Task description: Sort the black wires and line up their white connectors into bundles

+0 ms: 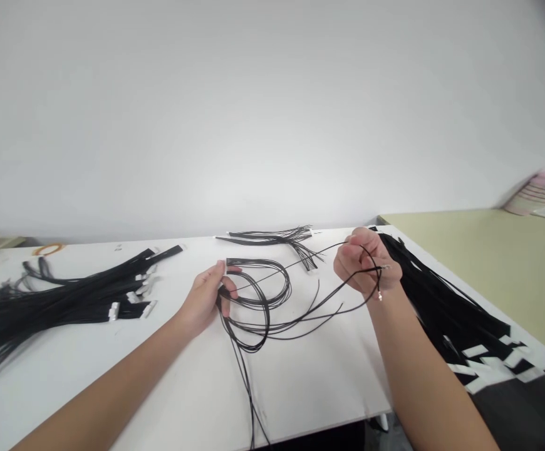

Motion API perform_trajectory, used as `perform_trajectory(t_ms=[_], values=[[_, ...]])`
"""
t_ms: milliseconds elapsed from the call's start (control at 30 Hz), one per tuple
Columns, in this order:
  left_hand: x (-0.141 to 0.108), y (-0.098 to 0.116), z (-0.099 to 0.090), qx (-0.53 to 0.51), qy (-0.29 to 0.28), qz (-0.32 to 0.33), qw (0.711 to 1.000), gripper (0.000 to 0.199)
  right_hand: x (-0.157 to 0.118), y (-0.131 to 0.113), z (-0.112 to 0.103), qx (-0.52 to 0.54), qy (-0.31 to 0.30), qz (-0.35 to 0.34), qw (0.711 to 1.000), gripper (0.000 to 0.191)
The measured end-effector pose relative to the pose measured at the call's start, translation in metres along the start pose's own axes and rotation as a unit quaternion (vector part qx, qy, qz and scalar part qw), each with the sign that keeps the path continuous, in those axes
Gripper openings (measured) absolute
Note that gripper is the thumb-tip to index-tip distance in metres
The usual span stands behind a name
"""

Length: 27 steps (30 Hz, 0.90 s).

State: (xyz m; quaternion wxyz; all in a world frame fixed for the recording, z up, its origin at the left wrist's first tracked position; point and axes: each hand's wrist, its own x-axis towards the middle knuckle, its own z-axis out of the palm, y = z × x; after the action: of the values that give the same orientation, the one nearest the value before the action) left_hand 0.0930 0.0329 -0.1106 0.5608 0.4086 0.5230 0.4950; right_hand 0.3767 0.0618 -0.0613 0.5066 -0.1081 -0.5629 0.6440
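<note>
Left hand point(204, 297) pinched wire coil point(268, 313) above worktop point(324, 388), near centre. Right hand point(366, 260), at 2 o'clock from it, had fingers closed on strand point(317, 252), metal tips point(380, 295) just beside. Strand ran nearly straight between hands; seemingly mid-separation. Any further pull called for firm left grip, loops clear of snags. Wire bundle point(265, 238) lay at 12 o'clock, wire piles at 9 point(66, 294) and 4 point(455, 300).

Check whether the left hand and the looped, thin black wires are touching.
Touching. The head view shows the left hand gripping the looped, thin black wires where they gather, between thumb and fingers.
</note>
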Motion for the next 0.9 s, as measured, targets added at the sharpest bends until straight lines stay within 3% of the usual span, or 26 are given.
perform_trajectory(t_ms=[167,300,433,600,733,833,900], values=[[-0.003,-0.001,0.003,0.003,-0.015,0.0,1.0,0.046,0.006,-0.001,0.008,-0.044,0.087,-0.066,0.993,0.044],[-0.006,0.0,0.006,-0.025,-0.022,-0.004,0.999,0.046,0.013,-0.003,0.015,-0.011,0.17,-0.066,0.983,0.027],[-0.008,0.0,0.007,-0.076,-0.024,-0.02,0.997,0.044,0.018,0.0,0.016,0.002,0.211,-0.078,0.974,0.023],[-0.012,-0.001,0.007,-0.106,-0.029,-0.033,0.993,0.043,0.021,0.011,0.019,0.002,0.22,-0.048,0.974,0.025],[-0.016,-0.002,0.008,-0.104,-0.034,-0.037,0.993,0.044,0.019,0.026,0.03,-0.015,0.203,0.036,0.978,0.026],[-0.017,-0.003,0.009,-0.094,-0.036,-0.042,0.994,0.045,0.017,0.042,0.041,-0.139,0.179,0.081,0.97,0.017],[-0.018,-0.004,0.009,-0.091,-0.038,-0.041,0.994,0.046,0.015,0.051,0.049,-0.283,0.151,0.059,0.945,0.015]])
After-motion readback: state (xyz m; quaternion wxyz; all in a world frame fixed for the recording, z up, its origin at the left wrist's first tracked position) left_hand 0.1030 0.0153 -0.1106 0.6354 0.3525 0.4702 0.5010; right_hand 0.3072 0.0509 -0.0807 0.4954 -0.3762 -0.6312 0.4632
